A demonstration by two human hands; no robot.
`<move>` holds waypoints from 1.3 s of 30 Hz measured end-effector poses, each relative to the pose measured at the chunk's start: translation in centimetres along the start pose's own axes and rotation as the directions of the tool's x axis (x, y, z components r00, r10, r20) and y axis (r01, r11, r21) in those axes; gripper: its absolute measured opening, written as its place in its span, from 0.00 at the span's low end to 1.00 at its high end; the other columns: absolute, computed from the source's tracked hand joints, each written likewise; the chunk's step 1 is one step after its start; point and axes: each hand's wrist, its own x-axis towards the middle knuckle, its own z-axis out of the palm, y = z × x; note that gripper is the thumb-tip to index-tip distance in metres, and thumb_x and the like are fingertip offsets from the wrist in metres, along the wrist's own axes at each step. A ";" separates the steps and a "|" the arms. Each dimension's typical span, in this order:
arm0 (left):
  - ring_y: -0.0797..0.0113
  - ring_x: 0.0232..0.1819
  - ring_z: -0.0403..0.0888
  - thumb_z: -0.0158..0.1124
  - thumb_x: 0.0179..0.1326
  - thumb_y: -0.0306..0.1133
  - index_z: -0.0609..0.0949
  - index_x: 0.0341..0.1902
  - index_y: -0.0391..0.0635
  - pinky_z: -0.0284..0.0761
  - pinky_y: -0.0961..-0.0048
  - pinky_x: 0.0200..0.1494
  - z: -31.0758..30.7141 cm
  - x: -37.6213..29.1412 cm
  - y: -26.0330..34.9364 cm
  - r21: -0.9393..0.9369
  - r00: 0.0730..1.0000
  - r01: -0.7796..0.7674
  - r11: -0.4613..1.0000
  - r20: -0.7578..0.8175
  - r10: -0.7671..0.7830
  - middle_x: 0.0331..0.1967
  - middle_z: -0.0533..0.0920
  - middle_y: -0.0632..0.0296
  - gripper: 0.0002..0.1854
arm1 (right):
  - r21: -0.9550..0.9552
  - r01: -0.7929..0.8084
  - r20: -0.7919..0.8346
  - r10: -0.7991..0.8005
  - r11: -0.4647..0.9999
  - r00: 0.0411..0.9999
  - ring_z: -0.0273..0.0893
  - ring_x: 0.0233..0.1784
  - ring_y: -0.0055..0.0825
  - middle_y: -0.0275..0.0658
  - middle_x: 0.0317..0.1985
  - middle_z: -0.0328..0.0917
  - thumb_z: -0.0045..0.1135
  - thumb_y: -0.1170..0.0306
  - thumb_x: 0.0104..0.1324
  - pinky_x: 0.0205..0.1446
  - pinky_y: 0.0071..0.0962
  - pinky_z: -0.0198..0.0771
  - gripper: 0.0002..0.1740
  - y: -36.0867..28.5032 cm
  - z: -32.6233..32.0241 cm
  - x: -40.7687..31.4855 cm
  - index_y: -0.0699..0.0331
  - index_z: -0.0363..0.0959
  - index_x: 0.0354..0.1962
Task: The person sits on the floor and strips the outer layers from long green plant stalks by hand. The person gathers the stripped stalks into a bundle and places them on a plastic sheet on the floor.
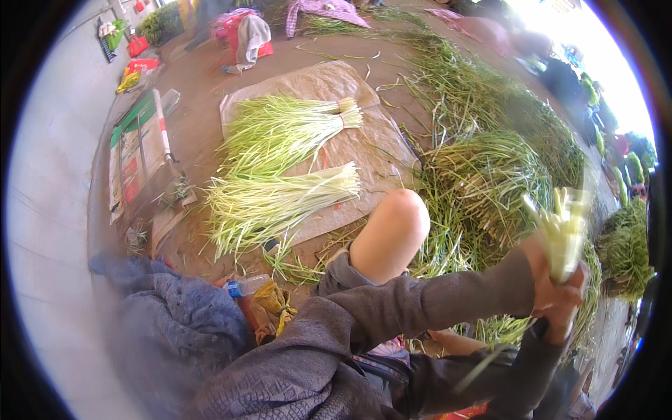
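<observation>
At the right, a small bunch of pale green stalks (564, 231) stands cut ends up, blurred by motion. My left hand (538, 262) is closed round its near side, and my right hand (567, 304) grips it just below; the two hands overlap, so some fingers are hidden. Beside them lies a heap of long green leafy stalks (485, 178), some gathered in a thick bundle. Farther left, pale trimmed bundles (294, 194) rest on a tan woven plastic sheet (388, 152), at least one tied with a red band. My bent knee (399, 220) is at the sheet's edge.
A blue-grey cloth (184, 315), a plastic bottle (249, 286) and a yellow bag (273, 304) lie near my body. A folded printed sack (139, 157) is by the white wall (58, 173). At the far side stands a red bag (236, 31) with a grey cloth. More greens (627, 247) are at far right.
</observation>
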 end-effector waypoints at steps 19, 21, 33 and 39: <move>0.63 0.32 0.81 0.68 0.53 0.41 0.83 0.40 0.43 0.77 0.66 0.37 -42.7 8.1 7.9 0.965 0.959 0.215 -0.151 -0.179 0.219 0.32 0.84 0.54 0.16 | -0.086 -0.482 0.462 0.464 0.872 0.756 0.75 0.39 0.21 0.38 0.40 0.77 0.49 0.81 0.60 0.47 0.22 0.70 0.26 10.1 3.4 -0.1 0.65 0.67 0.58; 0.46 0.38 0.80 0.68 0.50 0.39 0.81 0.42 0.45 0.76 0.59 0.42 -46.6 6.1 2.5 0.843 0.897 0.422 -0.334 -0.441 0.021 0.36 0.82 0.47 0.17 | -0.084 -0.500 0.505 0.469 0.862 0.724 0.74 0.37 0.21 0.38 0.39 0.77 0.49 0.82 0.60 0.46 0.22 0.70 0.26 10.7 3.7 -0.6 0.65 0.68 0.57; 0.49 0.50 0.79 0.60 0.51 0.31 0.81 0.44 0.44 0.73 0.61 0.53 -49.1 -9.9 -17.7 0.592 0.364 0.483 -0.645 -0.806 -0.467 0.43 0.81 0.44 0.15 | -0.174 -0.414 0.684 0.412 0.893 0.602 0.80 0.33 0.24 0.42 0.33 0.79 0.53 0.84 0.49 0.42 0.21 0.73 0.27 10.4 5.7 -1.9 0.73 0.71 0.50; 0.53 0.59 0.72 0.60 0.49 0.29 0.76 0.54 0.47 0.68 0.63 0.61 -49.4 -10.4 -18.7 0.624 0.409 0.530 -0.574 -0.781 -0.471 0.53 0.77 0.50 0.24 | -0.140 -0.470 0.675 0.431 0.871 0.598 0.80 0.33 0.29 0.44 0.34 0.79 0.53 0.84 0.47 0.42 0.25 0.74 0.26 10.3 6.0 -1.1 0.72 0.72 0.48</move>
